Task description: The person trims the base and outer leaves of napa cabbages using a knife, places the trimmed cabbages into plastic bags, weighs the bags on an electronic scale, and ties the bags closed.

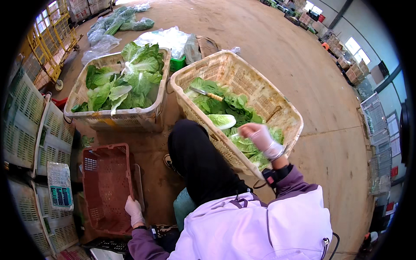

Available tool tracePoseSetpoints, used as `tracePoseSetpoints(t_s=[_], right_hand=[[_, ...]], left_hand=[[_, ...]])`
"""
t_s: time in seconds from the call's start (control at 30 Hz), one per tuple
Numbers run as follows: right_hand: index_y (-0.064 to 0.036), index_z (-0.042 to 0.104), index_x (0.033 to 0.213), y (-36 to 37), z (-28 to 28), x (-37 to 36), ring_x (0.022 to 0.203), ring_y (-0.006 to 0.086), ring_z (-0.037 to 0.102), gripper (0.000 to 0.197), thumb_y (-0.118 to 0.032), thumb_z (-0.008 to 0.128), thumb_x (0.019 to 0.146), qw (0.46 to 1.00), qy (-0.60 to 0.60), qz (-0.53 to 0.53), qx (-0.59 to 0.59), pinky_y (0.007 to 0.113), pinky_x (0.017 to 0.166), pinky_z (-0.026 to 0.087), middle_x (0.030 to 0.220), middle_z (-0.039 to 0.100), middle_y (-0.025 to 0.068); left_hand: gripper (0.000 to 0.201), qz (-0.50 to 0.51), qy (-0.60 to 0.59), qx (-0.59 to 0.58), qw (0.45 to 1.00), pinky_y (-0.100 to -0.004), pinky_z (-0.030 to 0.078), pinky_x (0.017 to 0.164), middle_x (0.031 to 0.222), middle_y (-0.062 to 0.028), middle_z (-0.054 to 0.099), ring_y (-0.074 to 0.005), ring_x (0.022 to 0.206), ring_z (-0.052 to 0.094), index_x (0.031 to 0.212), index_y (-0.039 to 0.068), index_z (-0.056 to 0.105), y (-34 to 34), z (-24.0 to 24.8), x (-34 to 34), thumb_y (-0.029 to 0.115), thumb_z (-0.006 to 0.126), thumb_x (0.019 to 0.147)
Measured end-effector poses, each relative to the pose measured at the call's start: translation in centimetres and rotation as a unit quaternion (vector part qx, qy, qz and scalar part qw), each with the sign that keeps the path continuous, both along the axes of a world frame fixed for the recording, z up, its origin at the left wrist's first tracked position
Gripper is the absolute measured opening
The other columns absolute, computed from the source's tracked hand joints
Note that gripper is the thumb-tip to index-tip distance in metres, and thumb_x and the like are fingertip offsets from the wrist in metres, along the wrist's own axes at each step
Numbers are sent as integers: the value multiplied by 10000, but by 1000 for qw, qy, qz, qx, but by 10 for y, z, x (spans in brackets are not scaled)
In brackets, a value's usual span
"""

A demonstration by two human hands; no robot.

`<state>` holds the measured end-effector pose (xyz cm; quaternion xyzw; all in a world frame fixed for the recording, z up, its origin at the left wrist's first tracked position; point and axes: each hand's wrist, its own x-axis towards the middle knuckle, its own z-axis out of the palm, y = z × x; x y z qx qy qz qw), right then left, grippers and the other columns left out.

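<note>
My left hand (135, 210), in a pale thin glove, grips the right rim of a dark red plastic crate (104, 190) on the floor; the crate's inside looks bare. Over the near side of a large cream plastic crate (277, 104) hovers my gloved right hand (260, 138). Motion smears its fingers, and whether they hold anything does not show. Close beside it in that crate lies a trimmed napa cabbage (223, 121), with green leaves (242, 110) around it. A knife (207, 93) with a wooden handle rests on the leaves farther back.
Left of the cream crate, a second large crate (130, 113) is heaped with loose cabbage leaves. A digital scale (60, 186) stands by stacked pale crates (52, 134) at the left. Bagged greens (117, 21), a green basket (177, 64) and a yellow cart (54, 43) are farther off.
</note>
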<state>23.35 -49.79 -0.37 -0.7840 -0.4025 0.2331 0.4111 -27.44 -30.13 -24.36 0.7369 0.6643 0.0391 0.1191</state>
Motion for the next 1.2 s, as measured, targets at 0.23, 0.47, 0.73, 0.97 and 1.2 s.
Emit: tracePoseSetpoints(t_s=[0.23,0.47,0.73,0.97,1.2], right_hand=[[-21,679,879,-2,-43,108,636,156,630,196,-194,596,838,988,26,-49,-141,288,609,491,710,668,101],[-34,673,852,27,-86,105,577,181,591,259,-263,555,833,968,-86,139,-190,318,573,477,654,632,87],[-34,683,843,99,-5,8,487,22,358,195,-138,525,892,981,109,156,39,193,445,281,574,481,-62],[-17,646,1008,174,25,-140,591,67,511,172,-77,526,900,849,265,457,-7,212,564,441,667,568,1],[-2,662,944,233,-77,-158,678,114,606,159,-91,560,861,893,-65,433,98,277,632,493,754,665,91]], left_hand=[[279,0,-41,-6,999,-455,479,741,905,-235,629,-372,848,611,1047,32,600,-4,-13,-4,130,560,789],[523,-22,12,-25,999,-415,441,888,1101,-246,584,-352,1033,558,1215,-32,500,4,106,50,226,632,779],[434,-75,-108,57,990,-402,446,868,1057,-220,605,-353,984,575,1166,10,558,-22,255,78,243,608,803],[478,-8,2,-57,998,-420,463,823,979,-199,633,-354,918,593,1157,1,556,-96,227,49,295,602,783],[193,272,-146,181,934,-341,475,632,726,-136,628,-252,677,607,812,23,636,-175,262,-10,212,600,820]])
